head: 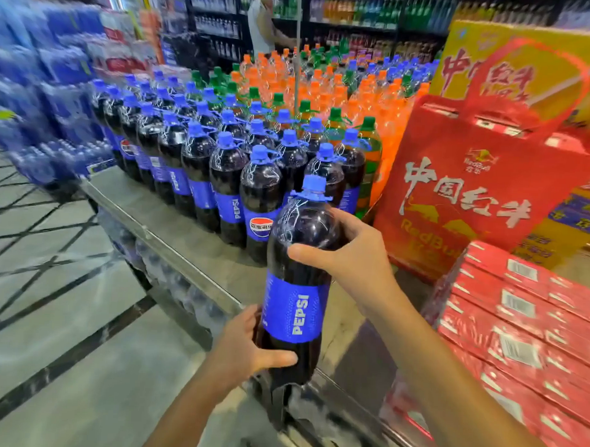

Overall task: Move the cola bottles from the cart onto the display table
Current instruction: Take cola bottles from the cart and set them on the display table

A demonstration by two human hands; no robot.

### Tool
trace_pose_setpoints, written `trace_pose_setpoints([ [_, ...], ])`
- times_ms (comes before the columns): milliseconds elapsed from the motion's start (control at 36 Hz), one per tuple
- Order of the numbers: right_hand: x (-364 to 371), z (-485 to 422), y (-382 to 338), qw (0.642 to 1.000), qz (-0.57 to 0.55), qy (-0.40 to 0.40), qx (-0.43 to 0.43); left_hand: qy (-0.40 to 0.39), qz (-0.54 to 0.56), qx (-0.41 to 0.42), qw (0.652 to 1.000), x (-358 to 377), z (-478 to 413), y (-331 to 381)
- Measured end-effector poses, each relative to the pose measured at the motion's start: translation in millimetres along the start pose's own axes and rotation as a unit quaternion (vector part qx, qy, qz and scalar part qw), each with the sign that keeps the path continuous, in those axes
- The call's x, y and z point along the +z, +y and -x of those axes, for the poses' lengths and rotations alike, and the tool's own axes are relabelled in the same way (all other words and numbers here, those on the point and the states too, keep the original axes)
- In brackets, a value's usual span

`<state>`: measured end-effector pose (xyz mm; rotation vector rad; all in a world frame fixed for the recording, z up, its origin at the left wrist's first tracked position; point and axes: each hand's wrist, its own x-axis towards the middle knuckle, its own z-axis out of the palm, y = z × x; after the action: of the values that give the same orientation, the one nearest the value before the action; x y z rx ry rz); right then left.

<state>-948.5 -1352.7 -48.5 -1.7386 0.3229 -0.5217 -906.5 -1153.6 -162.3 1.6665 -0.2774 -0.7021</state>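
I hold a large dark cola bottle (296,283) with a blue cap and blue Pepsi label upright over the front edge of the display table (173,219). My left hand (245,348) grips its lower part from the left. My right hand (356,259) wraps its shoulder from the right. Behind it, rows of the same cola bottles (202,160) stand packed on the table. The cart is not in view.
Orange and green soda bottles (325,87) fill the table farther back. A red Red Bull gift box (472,192) stands to the right, stacked red cartons (517,318) nearer me. Wrapped blue bottle packs (50,91) pile up at left. A person (263,25) stands by the far shelves.
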Motion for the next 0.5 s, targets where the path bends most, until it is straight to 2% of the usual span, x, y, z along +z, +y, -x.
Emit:
trace_pose_setpoints([
  [278,34,-59,13,0.997,0.047,0.066,-0.004,-0.037,-0.027,0.054,0.997,-47,-107,-3],
  [500,49,-86,31,0.992,0.09,0.093,-0.009,-0.062,-0.028,0.105,0.992,-52,-175,-13],
])
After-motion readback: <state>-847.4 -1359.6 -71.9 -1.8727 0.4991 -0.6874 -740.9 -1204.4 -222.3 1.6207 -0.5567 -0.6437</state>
